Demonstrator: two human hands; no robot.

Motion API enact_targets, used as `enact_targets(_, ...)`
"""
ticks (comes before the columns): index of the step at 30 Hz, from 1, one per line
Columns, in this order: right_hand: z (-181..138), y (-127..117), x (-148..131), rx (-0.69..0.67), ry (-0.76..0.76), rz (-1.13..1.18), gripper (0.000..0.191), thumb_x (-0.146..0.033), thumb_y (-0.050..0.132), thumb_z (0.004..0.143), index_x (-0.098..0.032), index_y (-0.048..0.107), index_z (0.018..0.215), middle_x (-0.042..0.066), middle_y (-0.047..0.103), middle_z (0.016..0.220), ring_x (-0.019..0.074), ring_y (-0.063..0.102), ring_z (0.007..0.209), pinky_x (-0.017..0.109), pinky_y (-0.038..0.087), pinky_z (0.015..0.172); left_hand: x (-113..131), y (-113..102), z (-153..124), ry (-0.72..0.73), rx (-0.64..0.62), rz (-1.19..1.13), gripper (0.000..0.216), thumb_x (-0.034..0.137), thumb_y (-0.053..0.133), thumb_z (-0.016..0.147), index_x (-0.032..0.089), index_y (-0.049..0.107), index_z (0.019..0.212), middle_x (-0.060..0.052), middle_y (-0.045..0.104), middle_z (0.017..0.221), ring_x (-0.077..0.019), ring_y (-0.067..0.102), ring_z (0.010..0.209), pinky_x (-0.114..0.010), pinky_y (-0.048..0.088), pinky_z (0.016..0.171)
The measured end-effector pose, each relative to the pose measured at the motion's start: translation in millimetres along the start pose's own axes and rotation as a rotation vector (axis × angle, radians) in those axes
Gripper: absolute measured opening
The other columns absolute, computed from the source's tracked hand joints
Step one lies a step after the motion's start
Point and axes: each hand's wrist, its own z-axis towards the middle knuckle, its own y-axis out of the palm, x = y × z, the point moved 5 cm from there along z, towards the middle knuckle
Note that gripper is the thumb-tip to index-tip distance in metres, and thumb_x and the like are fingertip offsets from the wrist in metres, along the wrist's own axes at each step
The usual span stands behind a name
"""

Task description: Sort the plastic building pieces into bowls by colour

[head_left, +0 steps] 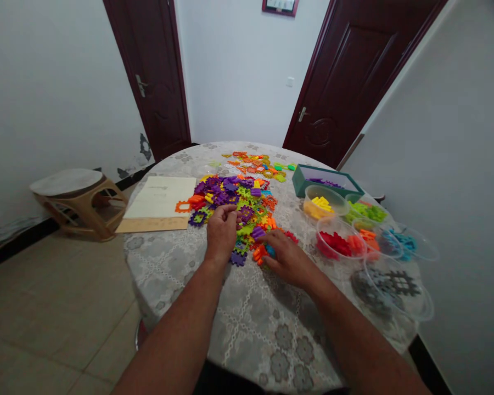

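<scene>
A heap of small plastic interlocking pieces (239, 203) in purple, green, orange and blue lies on the round table (247, 318). My left hand (221, 233) rests at the near edge of the heap, fingers curled down onto the pieces; what they hold is hidden. My right hand (286, 255) lies just right of it, fingers bent over a few orange and blue pieces (263, 252).
Clear tubs at the right hold sorted pieces: yellow (323, 204), green (366, 211), red (335, 242), orange (366, 238), blue (407, 241), grey (395, 285). A teal box (302, 181) stands behind. A cream board (160, 200) lies left. A stool (80, 200) stands beside the table.
</scene>
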Motion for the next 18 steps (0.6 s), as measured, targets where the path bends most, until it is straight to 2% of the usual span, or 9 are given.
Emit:
enact_targets(2, -3, 7, -1, -0.046, -0.014, -0.044, 0.049, -0.018, 0.067, 0.094, -0.023, 0.062, 0.142, 0.014, 0.061, 0.138, 0.0274, 0.064, 0.119, 0.041, 0.055, 0.096, -2, 1, 1, 0.009, -0.002, 0.005, 0.024, 0.028, 0.064, 0.083, 0.018, 0.070, 0.104, -0.006, 0.075, 0.089, -0.0184, 0.070, 0.077, -0.028, 0.059, 0.064)
enact_targets(4, -5, 11, -2, -0.087, 0.001, -0.070, 0.045, -0.020, 0.068, 0.095, -0.022, 0.062, 0.140, 0.015, 0.059, 0.138, 0.0275, 0.066, 0.115, 0.040, 0.056, 0.093, -3, 0, 2, 0.020, 0.005, 0.006, 0.025, 0.029, 0.064, 0.082, 0.018, 0.071, 0.103, -0.005, 0.075, 0.089, -0.0183, 0.070, 0.076, -0.029, 0.059, 0.063)
enact_targets(7, -5, 13, 0, -0.085, 0.019, -0.053, 0.036, -0.021, 0.071, 0.094, -0.021, 0.064, 0.129, 0.014, 0.060, 0.130, 0.0257, 0.066, 0.108, 0.037, 0.054, 0.088, -3, -3, 5, 0.031, 0.037, -0.006, 0.026, 0.030, 0.064, 0.081, 0.017, 0.070, 0.103, -0.005, 0.074, 0.088, -0.0170, 0.069, 0.073, -0.028, 0.058, 0.062)
enact_targets(10, -5, 16, 3, -0.055, -0.035, 0.018, 0.024, -0.018, 0.070, 0.093, -0.021, 0.063, 0.115, 0.010, 0.062, 0.118, 0.0228, 0.063, 0.101, 0.034, 0.051, 0.084, -3, -7, 9, 0.047, 0.066, -0.015, 0.027, 0.030, 0.065, 0.080, 0.017, 0.070, 0.103, -0.004, 0.073, 0.088, -0.0156, 0.068, 0.070, -0.027, 0.058, 0.061)
enact_targets(14, -4, 19, 15, 0.047, -0.069, 0.066, 0.006, -0.020, 0.062, 0.096, -0.022, 0.060, 0.101, 0.005, 0.063, 0.102, 0.0206, 0.060, 0.091, 0.031, 0.046, 0.078, 1, -14, 10, 0.090, 0.107, 0.031, 0.028, 0.031, 0.064, 0.081, 0.017, 0.070, 0.104, -0.005, 0.074, 0.089, -0.0153, 0.068, 0.070, -0.028, 0.058, 0.062)
enact_targets(18, -2, 11, 33, 0.263, 0.038, 0.043, 0.003, -0.021, 0.057, 0.095, -0.021, 0.059, 0.098, 0.007, 0.066, 0.098, 0.0224, 0.061, 0.091, 0.032, 0.045, 0.080, 6, -21, 8, 0.102, 0.084, 0.156, 0.031, 0.034, 0.064, 0.083, 0.017, 0.070, 0.108, -0.006, 0.075, 0.092, -0.0174, 0.069, 0.073, -0.030, 0.058, 0.064)
